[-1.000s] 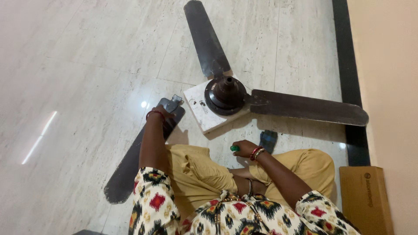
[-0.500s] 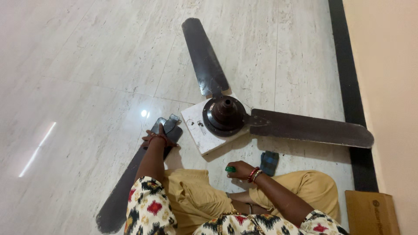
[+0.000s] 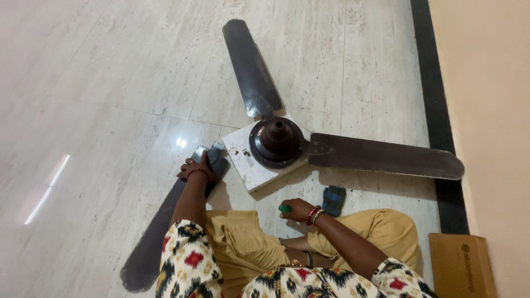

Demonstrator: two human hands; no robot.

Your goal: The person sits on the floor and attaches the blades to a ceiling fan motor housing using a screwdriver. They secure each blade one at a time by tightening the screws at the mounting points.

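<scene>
Loose fan blade (image 3: 165, 232) flat on floor (image 3: 99, 110), left hand (image 3: 196, 167) closed over its metal bracket end beside motor hub (image 3: 276, 140); right hand (image 3: 295, 209) pinching green-handled tool (image 3: 285, 208); risk: blade could skid on glossy tile, scratching it

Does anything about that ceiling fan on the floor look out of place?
Yes. One blade lies detached from the motor hub, angled off beside the person's knee, with the left hand on its bracket end. The other two blades remain attached. The right hand holds something small and green.
</scene>
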